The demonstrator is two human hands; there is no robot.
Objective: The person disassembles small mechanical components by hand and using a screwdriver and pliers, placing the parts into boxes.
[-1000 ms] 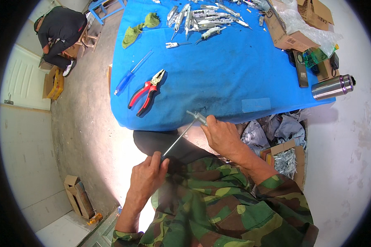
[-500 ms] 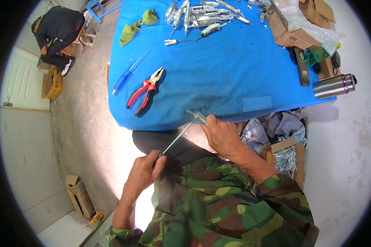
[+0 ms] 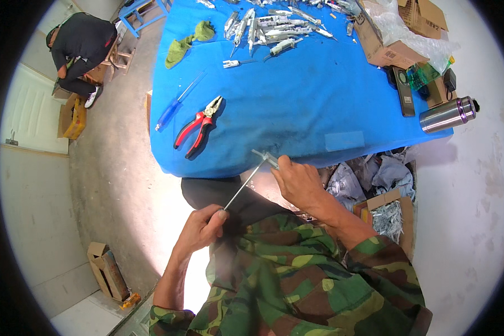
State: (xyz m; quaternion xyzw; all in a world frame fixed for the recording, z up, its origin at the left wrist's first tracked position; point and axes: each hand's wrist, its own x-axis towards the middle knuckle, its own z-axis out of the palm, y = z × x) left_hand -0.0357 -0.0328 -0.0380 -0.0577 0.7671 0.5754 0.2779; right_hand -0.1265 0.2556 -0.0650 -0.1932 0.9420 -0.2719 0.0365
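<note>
My left hand [image 3: 203, 228] is closed round the handle of a screwdriver [image 3: 242, 189], which the fingers mostly hide. Its long thin shaft slants up and to the right. At the table's near edge, my right hand [image 3: 298, 178] pinches a small pale grey part [image 3: 270, 159] with a thin pin sticking out. The shaft's tip meets this part; how far it goes in is too small to tell. On the blue cloth beyond lie red-and-black pliers [image 3: 199, 127] and a blue-handled screwdriver [image 3: 171, 112].
Several similar grey parts [image 3: 274, 33] are heaped at the table's far side, with a green cloth [image 3: 178, 51] to their left. At right stand a cardboard box [image 3: 383, 47] and a steel flask [image 3: 447, 115]. A co-worker [image 3: 84, 47] sits bent over at far left.
The view has shifted slightly. My left hand has turned a little about the screwdriver handle, while its tip stays against the part in my right hand.
</note>
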